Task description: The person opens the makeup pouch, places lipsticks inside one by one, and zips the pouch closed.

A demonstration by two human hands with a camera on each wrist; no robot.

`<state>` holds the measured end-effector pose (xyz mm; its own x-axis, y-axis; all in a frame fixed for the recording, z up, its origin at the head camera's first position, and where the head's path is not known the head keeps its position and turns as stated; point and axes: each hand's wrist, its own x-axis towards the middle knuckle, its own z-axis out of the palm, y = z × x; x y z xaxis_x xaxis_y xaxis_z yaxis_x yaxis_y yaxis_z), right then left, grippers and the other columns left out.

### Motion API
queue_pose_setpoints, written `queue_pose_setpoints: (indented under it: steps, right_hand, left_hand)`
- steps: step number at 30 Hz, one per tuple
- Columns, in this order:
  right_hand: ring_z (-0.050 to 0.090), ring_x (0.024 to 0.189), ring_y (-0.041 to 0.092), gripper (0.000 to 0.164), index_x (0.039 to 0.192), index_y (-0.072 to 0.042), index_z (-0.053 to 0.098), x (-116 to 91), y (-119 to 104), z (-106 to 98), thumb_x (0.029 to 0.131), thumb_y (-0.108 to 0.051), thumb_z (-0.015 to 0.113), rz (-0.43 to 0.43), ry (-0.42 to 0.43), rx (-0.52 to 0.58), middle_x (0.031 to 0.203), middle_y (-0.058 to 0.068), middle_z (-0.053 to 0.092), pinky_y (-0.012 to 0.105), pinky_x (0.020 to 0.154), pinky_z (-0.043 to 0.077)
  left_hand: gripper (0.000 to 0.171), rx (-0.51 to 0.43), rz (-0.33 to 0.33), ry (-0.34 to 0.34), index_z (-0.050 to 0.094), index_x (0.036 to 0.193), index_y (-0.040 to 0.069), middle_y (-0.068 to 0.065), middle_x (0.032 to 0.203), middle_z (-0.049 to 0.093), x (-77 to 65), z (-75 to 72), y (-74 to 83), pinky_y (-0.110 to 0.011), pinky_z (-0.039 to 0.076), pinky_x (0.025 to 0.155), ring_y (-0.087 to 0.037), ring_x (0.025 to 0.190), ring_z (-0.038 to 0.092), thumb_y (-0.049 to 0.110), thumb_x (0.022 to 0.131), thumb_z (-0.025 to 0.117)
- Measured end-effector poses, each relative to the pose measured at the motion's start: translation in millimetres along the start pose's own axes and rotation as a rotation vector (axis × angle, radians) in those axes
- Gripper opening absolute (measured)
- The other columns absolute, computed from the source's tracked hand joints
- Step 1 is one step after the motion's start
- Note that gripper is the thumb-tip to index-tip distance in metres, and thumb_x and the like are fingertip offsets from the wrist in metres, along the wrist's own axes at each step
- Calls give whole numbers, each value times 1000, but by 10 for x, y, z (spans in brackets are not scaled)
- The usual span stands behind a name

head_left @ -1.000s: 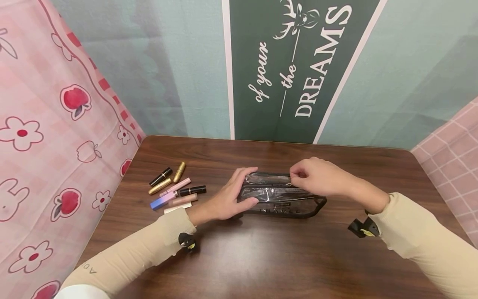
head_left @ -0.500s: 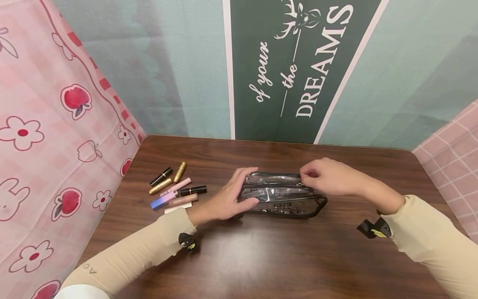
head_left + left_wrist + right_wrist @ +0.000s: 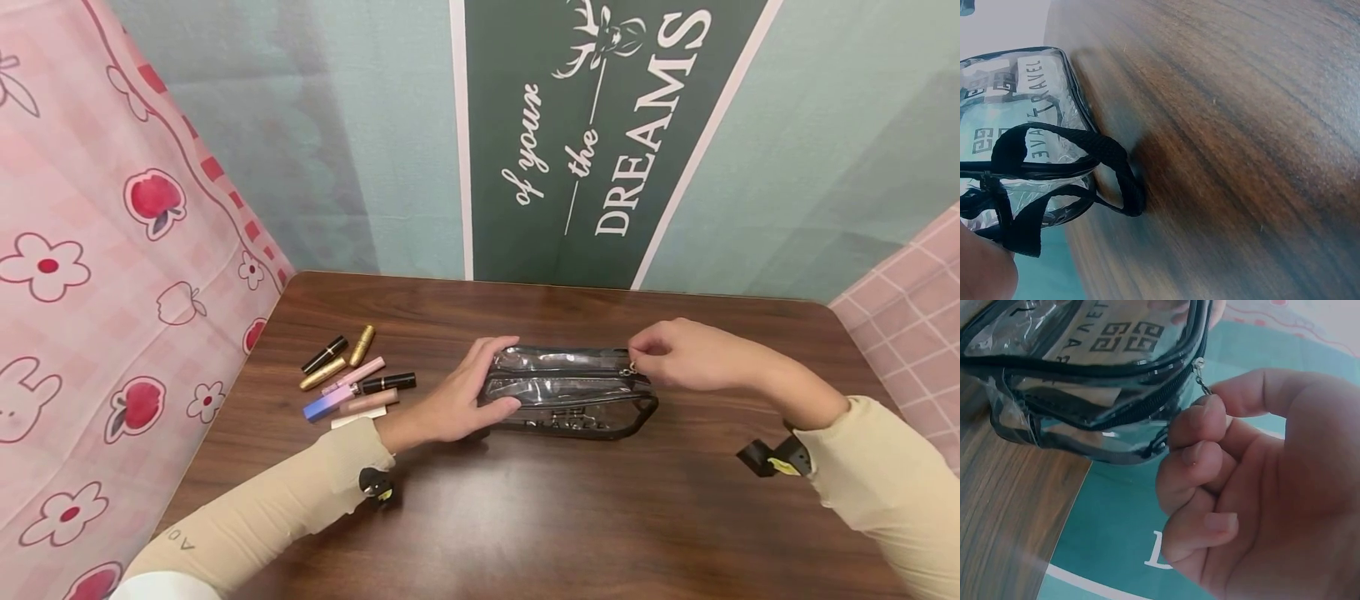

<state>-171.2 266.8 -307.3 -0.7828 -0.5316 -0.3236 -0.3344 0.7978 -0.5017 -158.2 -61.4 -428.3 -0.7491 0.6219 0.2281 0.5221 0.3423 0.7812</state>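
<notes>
A clear pouch with black piping [image 3: 566, 392] stands on the table, dark lettering on its near side. My left hand [image 3: 453, 404] grips its left end, thumb on the near side and fingers over the far one. A black strap loop [image 3: 1125, 178] sticks out there in the left wrist view. At the pouch's right end, my right hand [image 3: 686, 358] pinches the small metal zipper pull [image 3: 1202, 381] between thumb and index finger. The other fingers are curled in. A dark zipper [image 3: 558, 373] runs along the pouch's top.
Left of the pouch lies a loose group of cosmetic tubes: a black one [image 3: 324, 355], gold ones [image 3: 362, 346], a pink one [image 3: 353, 375], a blue-purple one [image 3: 327, 403] and a beige one [image 3: 369, 402]. Fabric hangings [image 3: 390, 150] border the wooden table [image 3: 480, 517].
My right hand has moved right along the pouch's top with the zipper pull, from past its middle to the right end. The left hand has stayed on the left end.
</notes>
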Motion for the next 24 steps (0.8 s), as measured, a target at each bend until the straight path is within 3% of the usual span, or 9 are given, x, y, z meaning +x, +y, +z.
queue_pose_setpoints:
  steps: [8, 13, 24]
  right_hand:
    - [34, 49, 5, 34, 69, -20, 45, -41, 79, -32, 103, -16, 50, 9, -44, 19, 57, -11, 37, 26, 53, 33]
    - [32, 53, 3, 30, 70, -20, 45, -70, 130, -62, 97, -11, 54, -7, -51, -3, 60, -12, 34, 25, 55, 30]
    - [34, 56, 7, 24, 73, -18, 49, -109, 235, -95, 95, -11, 57, 74, -130, 5, 63, -8, 37, 27, 57, 32]
  left_hand:
    - [79, 6, -6, -5, 26, 157, 21, -7, 150, 34, -3, 0, -1, -41, 43, 107, -19, 128, 46, 37, 92, 68]
    - [79, 7, -9, -6, 27, 157, 18, -7, 150, 35, -8, -1, 4, -41, 43, 106, -19, 128, 46, 36, 92, 68]
    - [80, 11, -9, -3, 27, 157, 16, -7, 150, 35, -4, -1, 6, -41, 44, 105, -19, 128, 47, 37, 91, 68]
